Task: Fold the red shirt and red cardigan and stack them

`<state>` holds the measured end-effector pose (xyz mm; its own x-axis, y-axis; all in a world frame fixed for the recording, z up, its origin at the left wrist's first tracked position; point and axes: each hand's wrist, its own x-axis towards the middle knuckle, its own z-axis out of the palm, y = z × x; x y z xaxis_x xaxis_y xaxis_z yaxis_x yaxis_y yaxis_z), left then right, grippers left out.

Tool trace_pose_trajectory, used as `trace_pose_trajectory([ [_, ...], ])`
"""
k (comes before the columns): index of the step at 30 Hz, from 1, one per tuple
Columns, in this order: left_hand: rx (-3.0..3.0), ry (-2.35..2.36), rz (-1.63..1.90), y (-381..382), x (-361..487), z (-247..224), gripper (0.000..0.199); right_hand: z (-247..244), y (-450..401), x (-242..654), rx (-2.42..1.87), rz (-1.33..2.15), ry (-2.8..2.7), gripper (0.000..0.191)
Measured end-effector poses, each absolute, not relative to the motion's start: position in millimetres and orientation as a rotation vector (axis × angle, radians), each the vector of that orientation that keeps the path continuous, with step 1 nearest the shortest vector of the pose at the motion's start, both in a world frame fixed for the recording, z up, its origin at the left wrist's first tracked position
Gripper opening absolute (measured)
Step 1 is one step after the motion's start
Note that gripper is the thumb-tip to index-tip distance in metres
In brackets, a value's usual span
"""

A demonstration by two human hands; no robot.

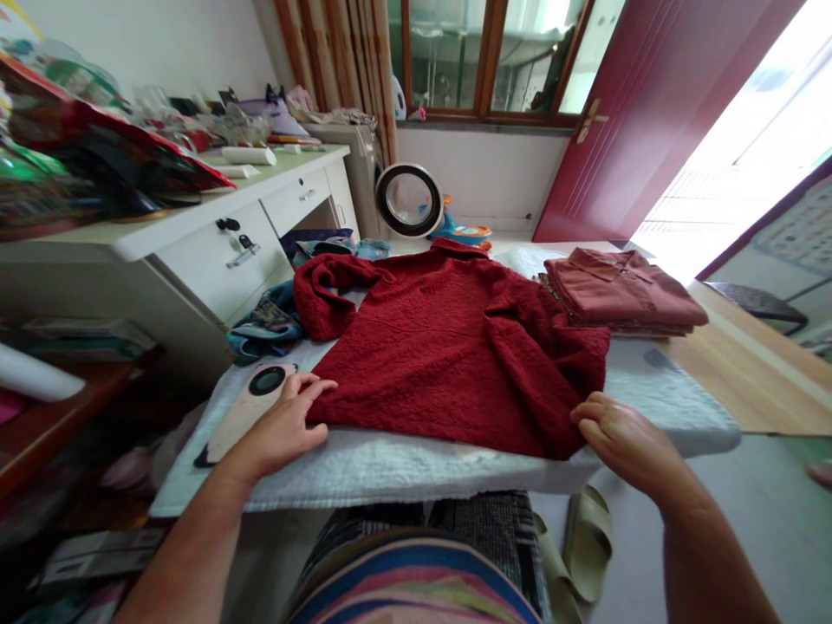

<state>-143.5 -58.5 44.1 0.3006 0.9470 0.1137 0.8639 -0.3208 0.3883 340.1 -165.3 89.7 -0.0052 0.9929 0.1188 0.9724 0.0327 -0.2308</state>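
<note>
A dark red textured shirt (429,355) lies spread on the cloth-covered table, its collar at the far side and its hem toward me. My left hand (289,425) is at the shirt's near left corner, thumb and fingers apart, the fingertips touching the fabric. At the near right corner, the fingers of my right hand (607,429) are closed on the hem. The right sleeve is folded over the body of the shirt, while the left sleeve bends outward in a loop. Beside my left hand lies a pale flat object with a round black part (268,379), partly covered by that hand.
Folded clothes (627,290) are stacked at the table's right. Crumpled blue patterned clothing (269,325) lies left of the shirt. A white desk (214,251) crowded with items borders the left side. Behind stands a washing machine with its round door (409,201) open. Green slippers (588,542) are on the floor.
</note>
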Motion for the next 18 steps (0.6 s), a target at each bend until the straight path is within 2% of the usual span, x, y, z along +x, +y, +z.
trace_pose_trajectory([
  [2,2.267,1.642,0.436,-50,-148,41,0.058,92,-164,334,-2.081,0.045,-2.087,0.033],
  [6,2.058,1.730,0.566,-22,-143,34,0.055,84,-150,304,-2.082,-0.204,-2.098,0.031],
  [10,1.943,1.640,0.551,-3,-134,34,0.058,66,-137,295,-2.081,-0.140,-2.273,0.038],
  [14,2.024,1.578,0.572,-8,-135,47,0.050,68,-133,330,-2.102,-0.159,-2.126,0.054],
  [18,2.188,1.645,0.482,-21,-142,56,0.048,83,-132,382,-2.252,-0.217,-1.963,0.053],
])
